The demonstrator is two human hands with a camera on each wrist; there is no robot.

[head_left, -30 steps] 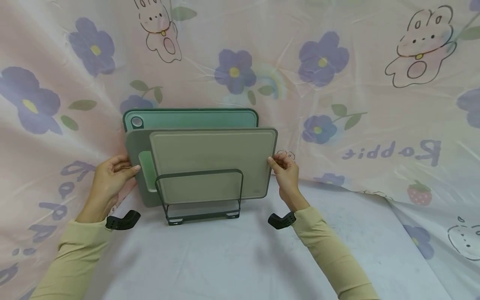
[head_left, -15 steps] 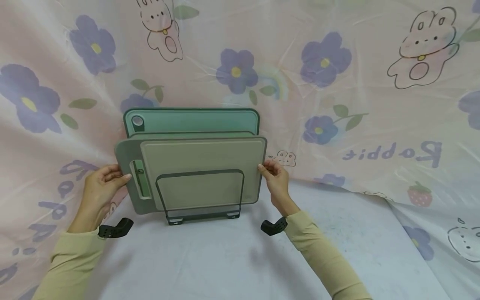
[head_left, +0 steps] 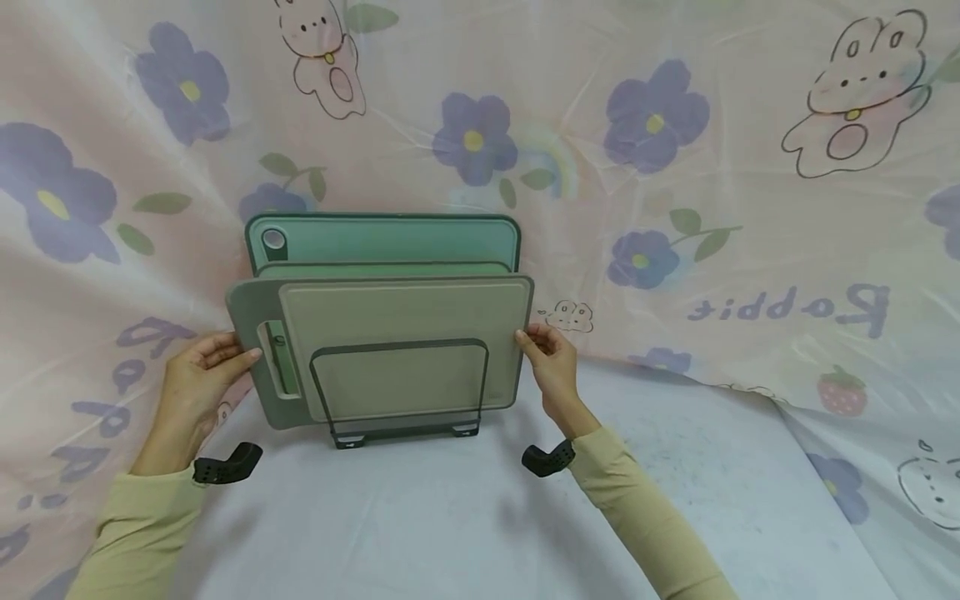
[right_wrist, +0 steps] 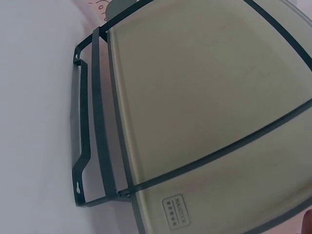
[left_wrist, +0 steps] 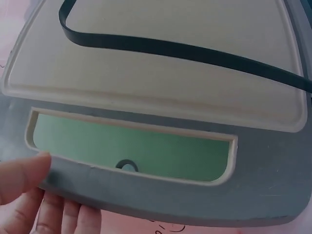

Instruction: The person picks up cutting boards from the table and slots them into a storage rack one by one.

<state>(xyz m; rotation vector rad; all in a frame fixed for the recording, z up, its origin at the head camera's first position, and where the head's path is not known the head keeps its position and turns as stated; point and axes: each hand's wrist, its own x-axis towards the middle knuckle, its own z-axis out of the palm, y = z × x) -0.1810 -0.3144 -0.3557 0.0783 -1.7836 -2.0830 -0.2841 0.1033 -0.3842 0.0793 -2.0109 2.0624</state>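
Observation:
A beige cutting board with a grey rim (head_left: 405, 308) stands in the front slot of a dark metal rack (head_left: 397, 343). My left hand (head_left: 197, 375) pinches its left end beside the slotted handle, thumb in front and fingers behind, as the left wrist view shows at the handle slot (left_wrist: 131, 146). My right hand (head_left: 551, 362) pinches the board's right edge; only a fingertip (right_wrist: 307, 222) enters the right wrist view. Behind it stand a green board (head_left: 390, 269) and, farthest back, a teal board (head_left: 390, 237) with a round hole at its upper left.
A white cloth (head_left: 420, 517) covers the table under the rack. Close behind the boards hangs a patterned curtain (head_left: 570, 225) with flowers and rabbits. Black wrist bands (head_left: 228, 464) sit on both forearms.
Over the last second the beige board has moved down and left into the rack's front slot, with both hands following. The green board's top edge now shows behind it. Little has moved since half a second ago.

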